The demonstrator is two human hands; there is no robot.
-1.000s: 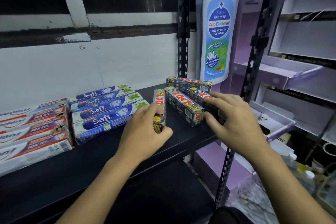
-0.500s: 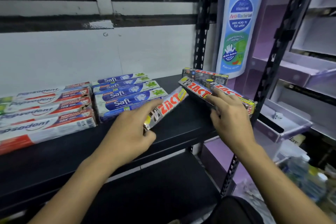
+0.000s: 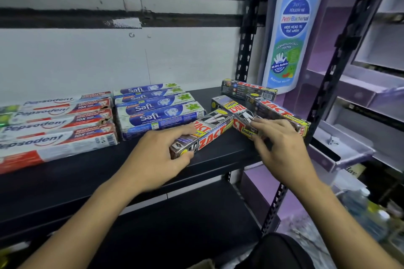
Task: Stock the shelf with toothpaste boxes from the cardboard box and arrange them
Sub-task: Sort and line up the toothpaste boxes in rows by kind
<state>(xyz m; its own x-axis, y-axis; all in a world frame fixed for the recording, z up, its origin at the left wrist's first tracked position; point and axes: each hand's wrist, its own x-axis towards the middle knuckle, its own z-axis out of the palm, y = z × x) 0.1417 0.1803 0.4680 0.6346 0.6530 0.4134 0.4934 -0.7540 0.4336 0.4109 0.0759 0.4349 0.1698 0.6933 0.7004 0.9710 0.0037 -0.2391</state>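
Since the frame half a second earlier, the left hand has swung its held Zact box lower and flatter, and the right hand has shifted onto the top of the two slanted Zact boxes.

Left fingers are curled over the far long edge of the held Zact box, with the thumb at its near end: a firm hold. That box lies slantwise toward the front of the black shelf. Its far end is just beside the Safi boxes and meets the nearer of the slanted boxes. Whether it rests fully on the shelf cannot be told.

Right fingers are spread and nearly straight, laid on the two slanted Zact boxes and gripping nothing. Those two lie side by side at the shelf's right end, near the front upright.

A fourth Zact box lies behind them, by the rear upright.

The Safi boxes are stacked mid-shelf, and the Pepsodent boxes are stacked to their left.

A large body-wash bottle display stands past the rear upright, with purple display trays at the right.
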